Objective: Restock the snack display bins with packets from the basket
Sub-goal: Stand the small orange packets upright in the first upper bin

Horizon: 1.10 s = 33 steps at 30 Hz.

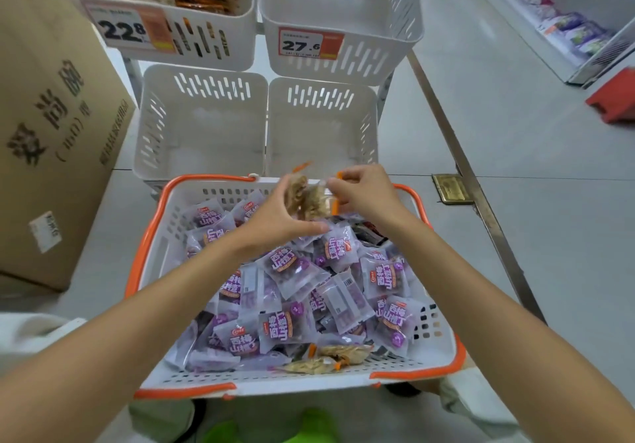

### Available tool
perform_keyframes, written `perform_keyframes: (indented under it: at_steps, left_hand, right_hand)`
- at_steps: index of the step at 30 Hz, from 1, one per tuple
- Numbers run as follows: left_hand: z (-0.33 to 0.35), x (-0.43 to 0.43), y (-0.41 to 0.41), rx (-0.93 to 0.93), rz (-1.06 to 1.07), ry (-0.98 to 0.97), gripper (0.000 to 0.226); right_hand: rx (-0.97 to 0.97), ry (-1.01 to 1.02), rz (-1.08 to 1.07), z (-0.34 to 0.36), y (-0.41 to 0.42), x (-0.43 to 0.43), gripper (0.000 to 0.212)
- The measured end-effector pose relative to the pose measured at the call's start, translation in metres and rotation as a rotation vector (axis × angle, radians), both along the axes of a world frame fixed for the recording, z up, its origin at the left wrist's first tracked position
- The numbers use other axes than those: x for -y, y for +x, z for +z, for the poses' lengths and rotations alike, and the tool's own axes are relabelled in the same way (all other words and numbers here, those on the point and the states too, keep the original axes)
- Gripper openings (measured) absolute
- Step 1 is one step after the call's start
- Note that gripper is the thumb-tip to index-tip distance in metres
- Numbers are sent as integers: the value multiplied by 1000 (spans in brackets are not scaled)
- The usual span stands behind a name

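Basket point(148, 241) lower centre: purple packets point(292, 267) | left hand point(271, 222) grips, right hand point(367, 195) pinches tan snack packets point(309, 202) over basket's far rim | upper-left bin point(220, 56): tan and orange packets, tag "22.8" point(123, 28) | upper-right bin point(364, 62): tag "27.6" point(302, 43)

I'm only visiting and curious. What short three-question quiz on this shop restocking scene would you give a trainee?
1. True or false: the left hand and right hand both hold tan snack packets over the basket.
2. Which price is tagged on the upper bin that already holds snacks? A) 22.8 B) 27.6 C) 19.9
3. Fill in: most loose packets lying in the basket are ___ in colour.
Key: 1 true; 2 A, the 22.8 tag; 3 purple.
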<state>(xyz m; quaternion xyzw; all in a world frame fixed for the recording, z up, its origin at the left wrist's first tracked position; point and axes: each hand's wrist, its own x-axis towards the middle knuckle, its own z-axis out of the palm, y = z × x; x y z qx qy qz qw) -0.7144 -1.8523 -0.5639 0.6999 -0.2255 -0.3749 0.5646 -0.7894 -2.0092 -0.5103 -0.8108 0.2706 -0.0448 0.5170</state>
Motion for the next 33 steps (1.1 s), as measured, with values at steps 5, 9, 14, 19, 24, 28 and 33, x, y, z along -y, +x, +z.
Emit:
perform_keyframes:
  at_steps: [5, 9, 14, 19, 24, 28, 33]
  left_hand:
    - [-13, -10, -2, -269, 118, 23, 63]
    - [-26, -23, 0, -314, 119, 145, 52]
    - [-30, -26, -6, -393, 111, 166, 45]
    - [-29, -27, -8, -394, 144, 158, 46]
    - [-16, -24, -12, -438, 133, 108, 44]
    - [-4, -18, -20, -547, 4, 11, 50]
    - [-4, -25, -18, -525, 95, -10, 32]
  right_hand:
    - [-10, -44, 198, -8, -23, -5, 21]
    - [-410, -130, 657, -50, -80, 0, 30]
    - [-670, -144, 860, -99, -120, -10, 27]
    - [-480, -140, 622, -81, -115, 13, 18]
    - [-69, 166, 87, -38, -78, 22, 17]
    - [6, 139, 18, -41, -62, -4, 24]
    - [-53, 91, 201, -43, -62, -16, 35]
